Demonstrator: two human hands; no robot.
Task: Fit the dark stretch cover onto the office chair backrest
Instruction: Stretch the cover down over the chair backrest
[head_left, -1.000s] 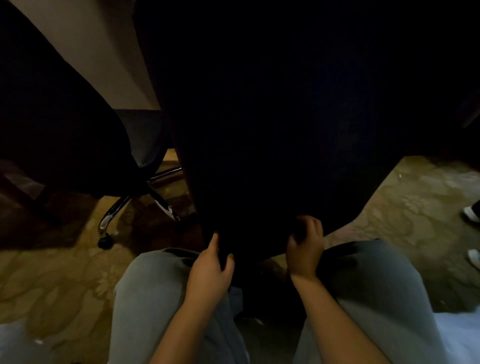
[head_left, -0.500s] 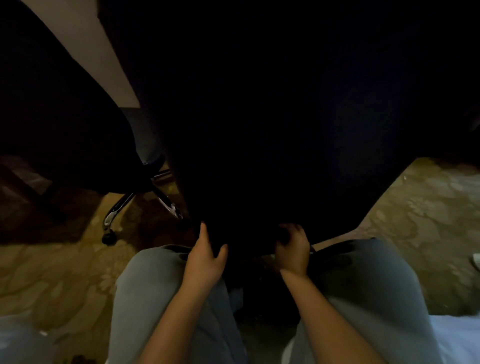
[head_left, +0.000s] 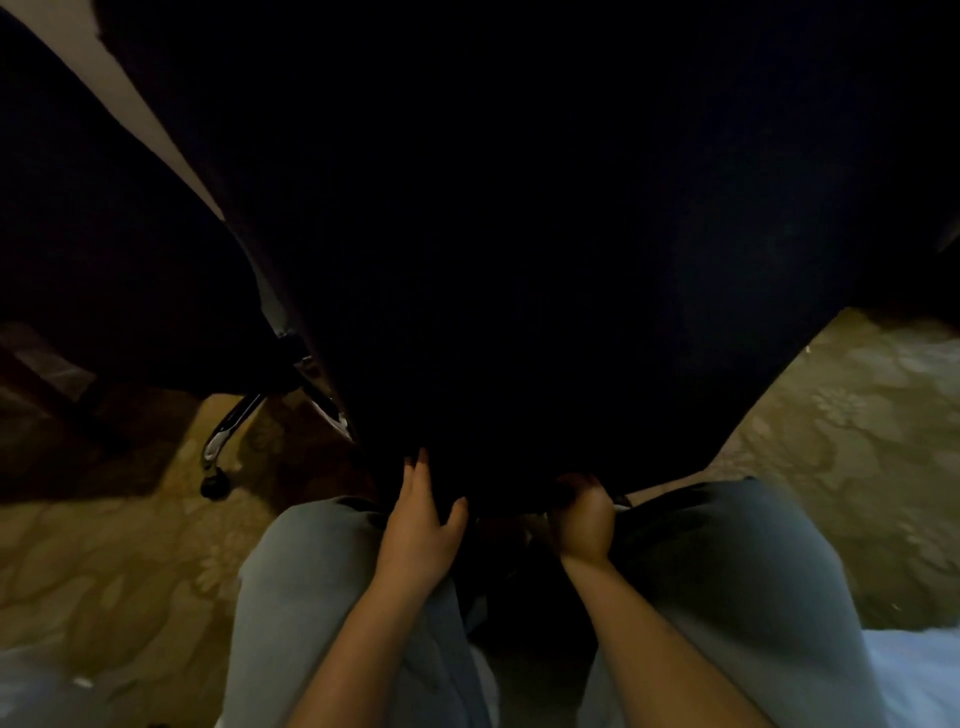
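The dark stretch cover (head_left: 545, 260) lies over the office chair backrest and fills most of the view, close in front of me. Its lower edge hangs between my knees. My left hand (head_left: 423, 525) holds that edge at the lower left, thumb apart from the fingers, with fabric between them. My right hand (head_left: 584, 519) is curled into a fist on the hem a little to the right. The backrest itself is hidden under the cover.
A second dark office chair (head_left: 104, 260) stands at the left, its chrome leg and castor (head_left: 215, 483) on the patterned carpet (head_left: 857, 441). My grey-trousered knees (head_left: 322, 582) flank the hem. A pale wall strip (head_left: 130, 104) shows at upper left.
The covered backrest has come closer and fills more of the view. Both hands have stayed on the hem, the right one now more tightly curled and lower on the edge.
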